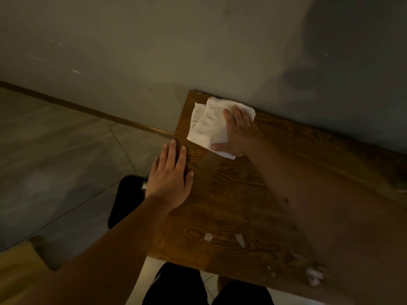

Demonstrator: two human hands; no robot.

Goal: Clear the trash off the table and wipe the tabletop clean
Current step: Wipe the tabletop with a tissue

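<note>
A folded white cloth [209, 124] lies on the far left corner of the dark wooden table [231, 194], close to the wall. My right hand [236, 133] presses flat on the cloth's right side, thumb hooked over its near edge. My left hand [170, 172] rests flat on the table's left edge, fingers spread, holding nothing. Small white paper scraps [208, 237] [240, 239] lie near the table's front edge, and a larger crumpled white piece [313, 276] sits at the front right, partly under my right forearm.
A grey wall [198, 40] runs along the table's far side. A black bin [127, 199] stands on the tiled floor left of the table, below my left hand. A light wooden chair or bench corner [22, 271] shows at bottom left.
</note>
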